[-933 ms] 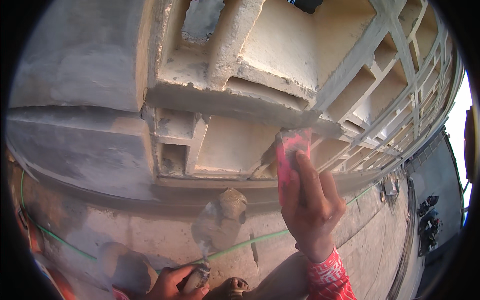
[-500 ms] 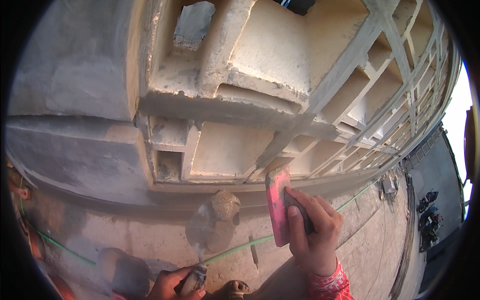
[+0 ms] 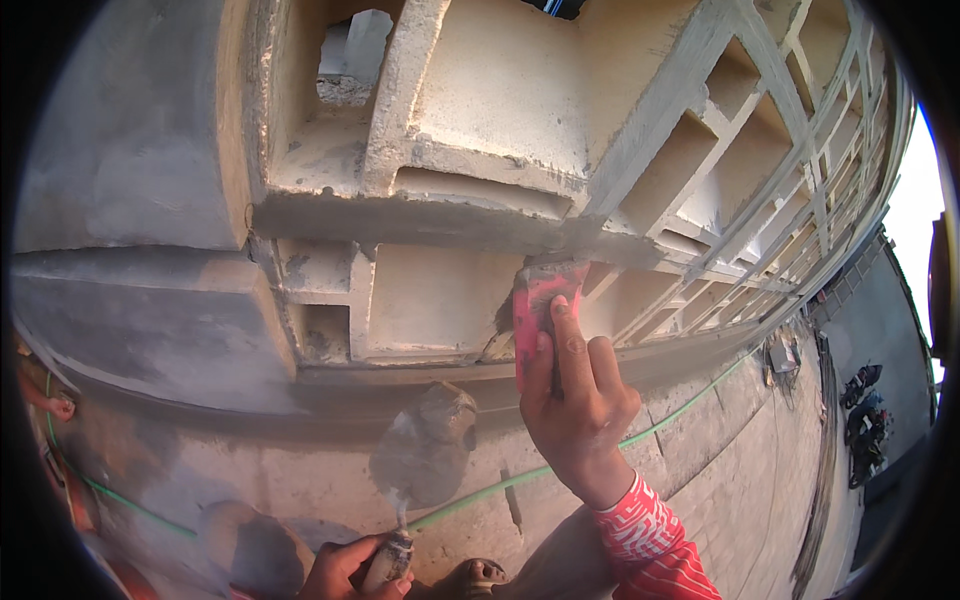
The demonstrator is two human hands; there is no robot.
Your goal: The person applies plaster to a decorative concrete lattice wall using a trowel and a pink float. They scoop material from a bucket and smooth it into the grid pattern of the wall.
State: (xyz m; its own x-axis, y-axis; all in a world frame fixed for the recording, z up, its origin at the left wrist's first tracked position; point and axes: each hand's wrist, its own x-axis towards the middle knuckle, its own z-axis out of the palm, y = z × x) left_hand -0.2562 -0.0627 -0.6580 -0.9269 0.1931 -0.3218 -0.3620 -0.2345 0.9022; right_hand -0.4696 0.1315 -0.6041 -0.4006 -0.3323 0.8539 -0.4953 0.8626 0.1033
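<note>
My right hand (image 3: 583,415) is closed round the handle of a pink plastering float (image 3: 524,335). The float's mortar-smeared upper end lies against the pale lattice wall (image 3: 465,290), just below the grey horizontal band (image 3: 400,222) where a slanting rib meets it. Low in the view, my left hand (image 3: 340,575) grips the worn handle of a trowel (image 3: 415,465). Its rounded grey blade points up and away from me, with wet mortar (image 3: 452,408) at the far end. The float's working face is mostly hidden.
A smooth grey rendered block (image 3: 130,130) stands at the left. Along the ground behind the trowel runs a green hose (image 3: 490,490). Another person's hand (image 3: 62,408) shows at the far left edge. Parked motorbikes (image 3: 865,430) stand far right.
My right hand has moved up and left, bringing the float up to the rib below the grey band. The mortar on the trowel looks smaller. My left hand has hardly moved.
</note>
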